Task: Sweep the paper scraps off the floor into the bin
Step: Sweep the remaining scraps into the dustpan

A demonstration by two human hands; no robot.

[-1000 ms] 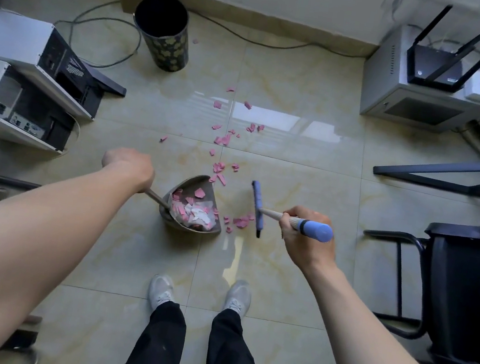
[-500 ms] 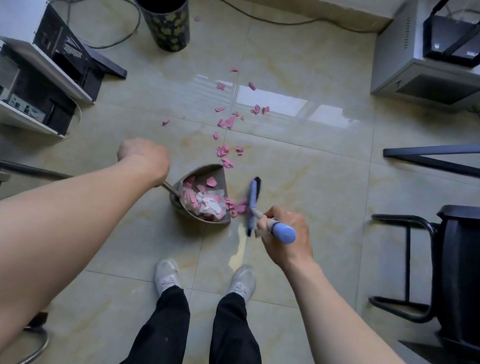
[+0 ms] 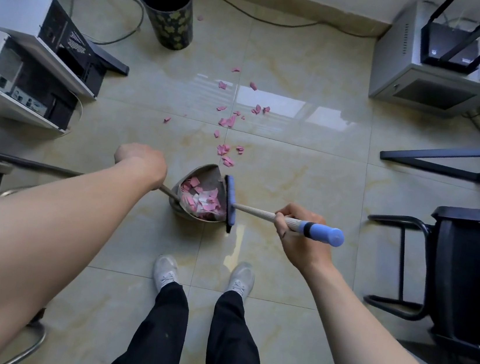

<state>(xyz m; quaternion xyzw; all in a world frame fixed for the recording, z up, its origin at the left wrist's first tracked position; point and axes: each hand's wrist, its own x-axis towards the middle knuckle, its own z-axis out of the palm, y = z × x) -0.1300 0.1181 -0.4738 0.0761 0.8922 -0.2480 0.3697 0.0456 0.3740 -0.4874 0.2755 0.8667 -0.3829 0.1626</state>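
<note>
Two shoes [image 3: 166, 273] stand just short of the pan [image 3: 203, 171]. Right of the pan, the right hand [image 3: 301, 240] curls its fingers tight round the broom [image 3: 254, 211] handle, and the broom's head lies against the pan's open edge. Left of the pan, the left hand [image 3: 140, 161] is fisted on its thin handle, fingertips hidden. Pink scraps [image 3: 199, 201] fill the pan; more lie scattered beyond it. Farther beyond, leftward, stands the bin [image 3: 169, 24].

Router [image 3: 451, 54] atop cabinet [image 3: 427, 95] (chair [image 3: 471, 273] nearby)
</note>
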